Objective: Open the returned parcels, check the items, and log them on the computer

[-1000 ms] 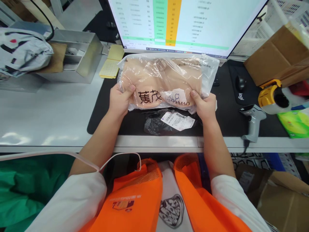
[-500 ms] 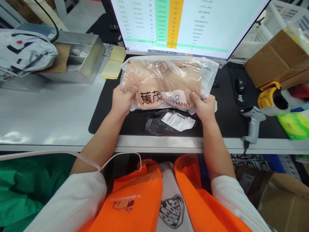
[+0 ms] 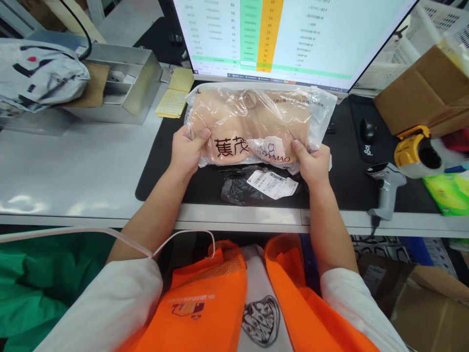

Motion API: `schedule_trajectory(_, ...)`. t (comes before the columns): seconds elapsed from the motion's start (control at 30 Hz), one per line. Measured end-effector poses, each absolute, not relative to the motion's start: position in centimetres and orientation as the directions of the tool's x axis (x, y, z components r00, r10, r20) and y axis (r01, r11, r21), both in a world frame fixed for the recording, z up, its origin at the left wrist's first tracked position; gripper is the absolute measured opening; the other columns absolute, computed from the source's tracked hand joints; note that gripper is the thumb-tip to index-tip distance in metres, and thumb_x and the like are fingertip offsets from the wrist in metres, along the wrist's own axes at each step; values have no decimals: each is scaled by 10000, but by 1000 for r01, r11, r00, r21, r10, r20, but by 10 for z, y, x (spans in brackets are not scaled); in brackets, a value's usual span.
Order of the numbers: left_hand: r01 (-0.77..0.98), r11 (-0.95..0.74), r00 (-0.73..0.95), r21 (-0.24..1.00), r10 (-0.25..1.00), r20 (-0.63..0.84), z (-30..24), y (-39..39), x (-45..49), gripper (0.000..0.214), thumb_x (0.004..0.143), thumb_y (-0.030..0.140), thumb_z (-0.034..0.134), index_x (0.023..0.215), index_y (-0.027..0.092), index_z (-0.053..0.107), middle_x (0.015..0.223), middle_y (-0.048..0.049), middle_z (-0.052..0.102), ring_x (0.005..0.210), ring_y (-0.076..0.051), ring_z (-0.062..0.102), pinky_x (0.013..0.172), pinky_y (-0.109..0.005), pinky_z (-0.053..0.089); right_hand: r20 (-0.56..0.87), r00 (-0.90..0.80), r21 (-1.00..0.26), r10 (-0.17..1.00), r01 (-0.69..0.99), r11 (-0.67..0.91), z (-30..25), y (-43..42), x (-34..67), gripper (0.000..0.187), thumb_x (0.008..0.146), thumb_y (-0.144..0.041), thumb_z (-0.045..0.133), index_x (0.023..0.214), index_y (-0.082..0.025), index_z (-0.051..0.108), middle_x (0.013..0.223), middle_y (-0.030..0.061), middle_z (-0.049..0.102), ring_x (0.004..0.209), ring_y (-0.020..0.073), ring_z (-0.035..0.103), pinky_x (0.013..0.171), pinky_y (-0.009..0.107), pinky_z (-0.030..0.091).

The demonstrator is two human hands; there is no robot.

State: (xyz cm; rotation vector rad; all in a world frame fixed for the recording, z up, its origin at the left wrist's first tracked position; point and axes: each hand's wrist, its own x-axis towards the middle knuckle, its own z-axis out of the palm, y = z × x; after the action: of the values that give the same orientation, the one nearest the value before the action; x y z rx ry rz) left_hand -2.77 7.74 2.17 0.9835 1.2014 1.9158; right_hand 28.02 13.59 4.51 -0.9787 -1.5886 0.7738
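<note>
A clear plastic bag with a beige garment inside is held up over the black desk mat, in front of the monitor. My left hand pinches its lower left edge, thumb on top. My right hand grips the lower right corner the same way. Black printed characters and a small white sticker show on the bag's front. Below the bag a crumpled black mailer bag with a white barcode label lies on the mat.
A barcode scanner, a yellow tape dispenser and a mouse sit at the right, beside a cardboard box. A metal tray, yellow notes and a grey parcel are at the left.
Both hands keep hold of the bag; it has barely moved. The view has shifted slightly, so everything sits a little further right.
</note>
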Motion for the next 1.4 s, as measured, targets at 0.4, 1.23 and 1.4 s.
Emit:
schedule_trajectory(0.4, -98, -360, -496, 928, 826, 268, 22, 77, -28, 534, 627, 455, 958, 1016, 154, 749, 1042, -99, 771, 1069, -331, 736, 988, -472, 599, 439, -98, -870, 893, 202, 450, 48, 134, 278, 389, 844, -544, 771, 996, -187, 799, 1030, 67, 804, 1014, 303, 760, 922, 429, 629)
schedule_trajectory(1.23, -36, -376, -479, 926, 819, 314, 19, 77, -28, 534, 674, 512, 928, 1027, 153, 751, 1032, -82, 775, 964, -268, 761, 948, -422, 620, 449, -127, -859, 884, 211, 467, 44, 135, 279, 410, 874, -552, 747, 1044, -182, 799, 1069, 77, 797, 1030, 320, 754, 938, 451, 617)
schedule_trajectory(1.4, -23, -376, -480, 926, 817, 320, 19, 77, -29, 526, 671, 520, 927, 999, 150, 749, 1006, -76, 776, 969, -266, 760, 963, -424, 615, 453, -123, -845, 883, 258, 469, 44, 135, 280, 450, 879, -586, 730, 1046, -173, 800, 1040, 76, 799, 1002, 317, 755, 930, 456, 617)
